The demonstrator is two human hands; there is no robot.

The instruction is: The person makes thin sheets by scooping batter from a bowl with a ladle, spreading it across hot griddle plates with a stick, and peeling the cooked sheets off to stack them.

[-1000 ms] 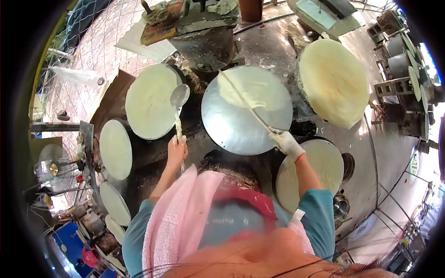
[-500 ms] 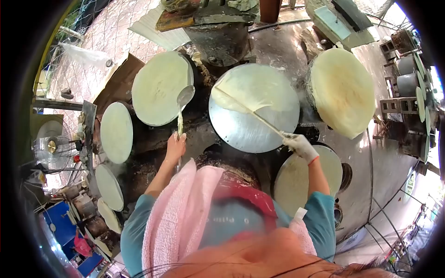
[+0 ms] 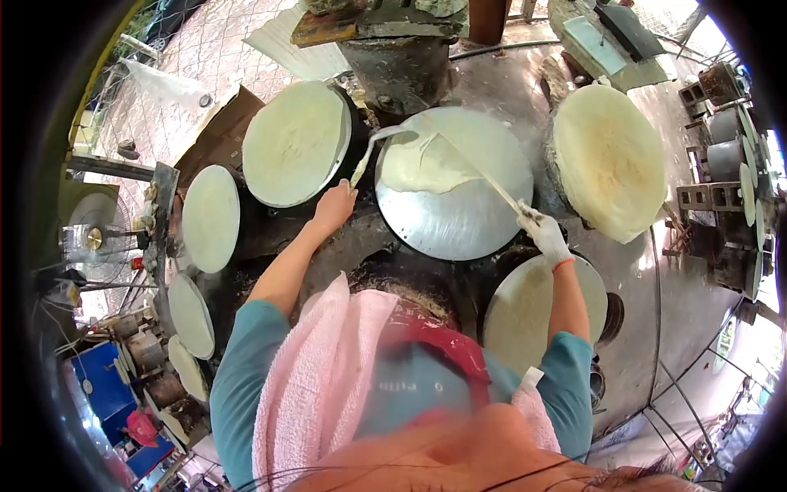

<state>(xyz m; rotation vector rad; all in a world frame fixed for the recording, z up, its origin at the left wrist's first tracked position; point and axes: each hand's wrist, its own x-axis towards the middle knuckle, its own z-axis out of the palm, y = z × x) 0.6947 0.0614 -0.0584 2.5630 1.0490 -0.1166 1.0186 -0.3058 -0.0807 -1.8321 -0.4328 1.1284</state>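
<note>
My left hand (image 3: 334, 207) is closed around the batter-smeared handle of a metal ladle (image 3: 392, 131), whose bowl is tipped at the left rim of the middle griddle (image 3: 447, 230). Pale batter (image 3: 426, 168) covers the far part of that round metal plate, with an uneven front edge; the near part is bare and shiny. My right hand (image 3: 544, 234), in a white glove with a red cuff, grips a thin wooden stick (image 3: 488, 176). The stick slants across the plate into the batter. Where its far end lies is hard to make out.
Thin pale sheets lie on the griddles to the left (image 3: 295, 143), far left (image 3: 211, 219) and right (image 3: 611, 164); the right one is browned and lifting at its edge. Another coated griddle (image 3: 545, 312) sits below my right forearm. A fan (image 3: 94, 238) stands at the left.
My left hand has moved up and right, bringing the ladle from the left griddle to the middle one. Batter has spread farther over the plate, and my right hand has shifted slightly up and right.
</note>
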